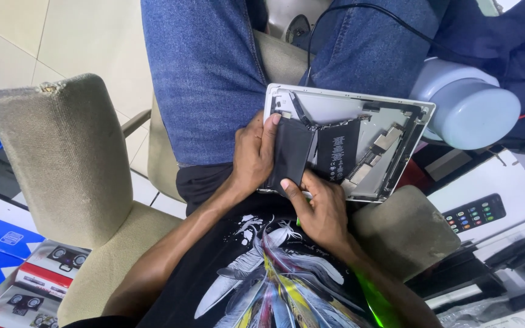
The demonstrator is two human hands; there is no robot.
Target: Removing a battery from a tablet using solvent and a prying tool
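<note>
Battery-lifting step, I'd judge: left hand [253,155] and right hand [318,209] fingers pinch the black battery cell [291,155], bent up off the opened tablet shell [360,109] (resting on the lap); next calls for slow, even peeling.

Bright even daylight, sharp, soft shadows

Tablet shell [341,109]: silver-grey. Battery [293,155]: black. Jeans [208,79]: blue denim. Shirt [262,273]: black, multicoloured feather print. Chair [68,158]: beige.
</note>
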